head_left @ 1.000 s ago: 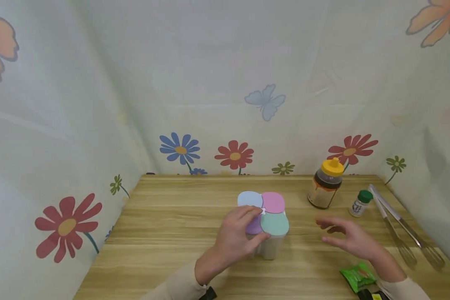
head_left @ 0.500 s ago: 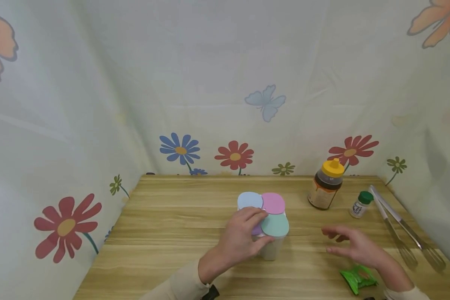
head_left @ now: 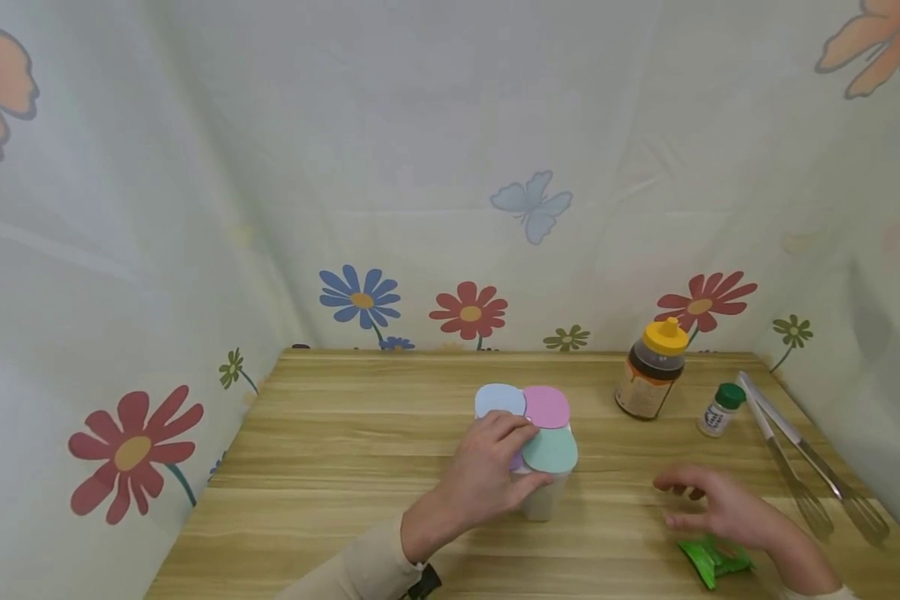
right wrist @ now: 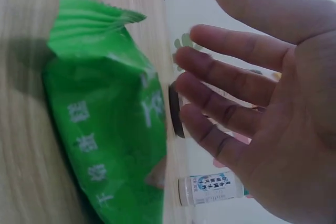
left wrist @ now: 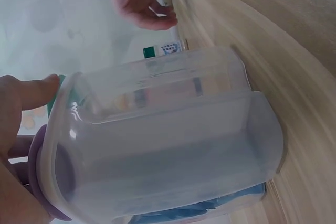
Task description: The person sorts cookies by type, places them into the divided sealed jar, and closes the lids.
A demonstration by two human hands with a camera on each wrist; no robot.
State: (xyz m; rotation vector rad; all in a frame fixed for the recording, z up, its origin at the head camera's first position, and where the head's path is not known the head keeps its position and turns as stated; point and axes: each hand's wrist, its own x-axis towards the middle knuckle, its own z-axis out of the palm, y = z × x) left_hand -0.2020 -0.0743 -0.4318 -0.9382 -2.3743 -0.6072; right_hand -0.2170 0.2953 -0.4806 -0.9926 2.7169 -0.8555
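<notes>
A translucent storage container (head_left: 540, 500) stands upright on the wooden table, topped by blue, pink, purple and teal lids (head_left: 551, 451). My left hand (head_left: 474, 468) grips its top from the left. The fingers lie bent over the purple lid, which they mostly cover, and the thumb is at the teal lid's edge. In the left wrist view something blue (left wrist: 197, 211) shows through one compartment. My right hand (head_left: 723, 504) hovers with loosely bent fingers and holds nothing. Close below it lies a green snack packet (right wrist: 105, 124) with white printed characters.
Behind the right hand stand a squeeze bottle (head_left: 648, 379) with a yellow cap and a small shaker jar (head_left: 718, 412) with a green cap. Long metal tongs (head_left: 801, 446) with slotted ends lie along the right side. A flowered curtain (head_left: 420, 167) encloses the table.
My right hand has moved toward me and slightly to the right, over the green packet. The left hand has shifted slightly to the right on the lids. The container has stayed in place.
</notes>
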